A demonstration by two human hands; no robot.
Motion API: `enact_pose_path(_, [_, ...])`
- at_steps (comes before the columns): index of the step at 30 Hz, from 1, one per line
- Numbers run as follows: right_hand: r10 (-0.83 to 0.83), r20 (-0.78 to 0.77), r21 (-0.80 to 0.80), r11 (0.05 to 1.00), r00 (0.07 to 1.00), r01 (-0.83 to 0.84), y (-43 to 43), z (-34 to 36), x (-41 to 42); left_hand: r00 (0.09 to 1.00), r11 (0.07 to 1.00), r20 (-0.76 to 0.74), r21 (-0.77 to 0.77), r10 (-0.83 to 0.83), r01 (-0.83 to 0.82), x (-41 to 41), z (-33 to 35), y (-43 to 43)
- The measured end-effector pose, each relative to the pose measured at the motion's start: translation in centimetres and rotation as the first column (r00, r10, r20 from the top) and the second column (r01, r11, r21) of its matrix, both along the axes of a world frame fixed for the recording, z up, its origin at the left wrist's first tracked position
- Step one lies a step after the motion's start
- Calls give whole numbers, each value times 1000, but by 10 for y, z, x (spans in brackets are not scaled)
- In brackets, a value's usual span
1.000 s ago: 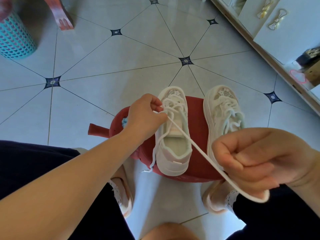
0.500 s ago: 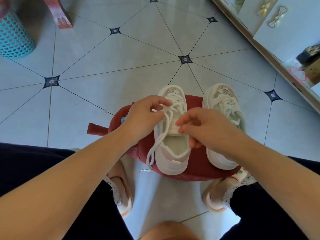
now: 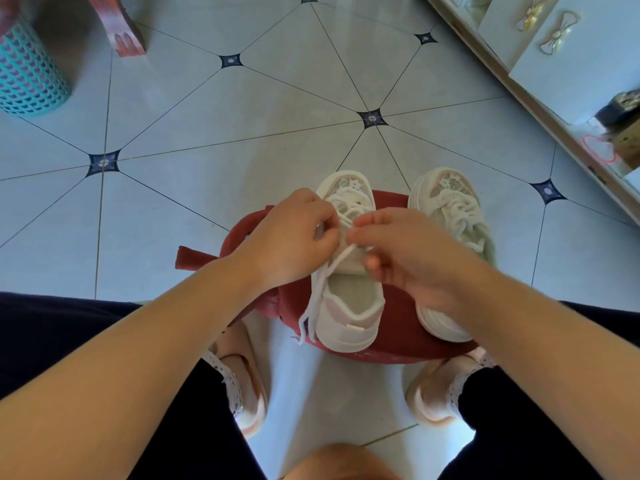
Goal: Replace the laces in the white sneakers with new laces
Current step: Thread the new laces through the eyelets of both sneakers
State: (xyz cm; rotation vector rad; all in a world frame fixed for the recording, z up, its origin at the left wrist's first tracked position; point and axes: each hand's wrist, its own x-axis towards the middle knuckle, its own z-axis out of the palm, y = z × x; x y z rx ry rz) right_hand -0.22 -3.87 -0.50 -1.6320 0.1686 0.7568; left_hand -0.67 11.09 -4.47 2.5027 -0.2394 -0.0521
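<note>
Left hand (image 3: pixel 291 237) fingers curl tight, pinching the lace (image 3: pixel 316 292) over the sneaker (image 3: pixel 346 327); right hand (image 3: pixel 408 261) fingertips pinch it too, the 2 wrists angled inward.

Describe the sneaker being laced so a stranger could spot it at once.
In the middle of the tiled floor stands a red stool with two white sneakers on it. Take the left sneaker, under the left hand and right hand. Unlike the laced-up right sneaker, its lace hangs loose over its side.
</note>
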Motion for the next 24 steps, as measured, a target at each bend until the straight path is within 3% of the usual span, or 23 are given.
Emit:
enact_pose_path(5, [-108,-45,212,970,993,115,-45,42,30,998,998,-57,64,-13,16,1,3,-1])
enact_pose_path(9, [-150,162,204,972,975,116,-78,62,42,999,993,-41,120,2,3,-2,7,-6])
enact_pose_path(12, [-221,229,270,950,948,157,-87,63,45,999,991,-15,125,46,-44,-4,7,-12])
enact_pose_path(20, [-183,272,383,921,945,68,-58,45,30,958,967,-174,-77,227,-243,-6,2,-41])
enact_pose_path(24, [-333,274,467,866,902,177,-41,32,35,944,949,-179,-106,276,-298,-3,-4,-43])
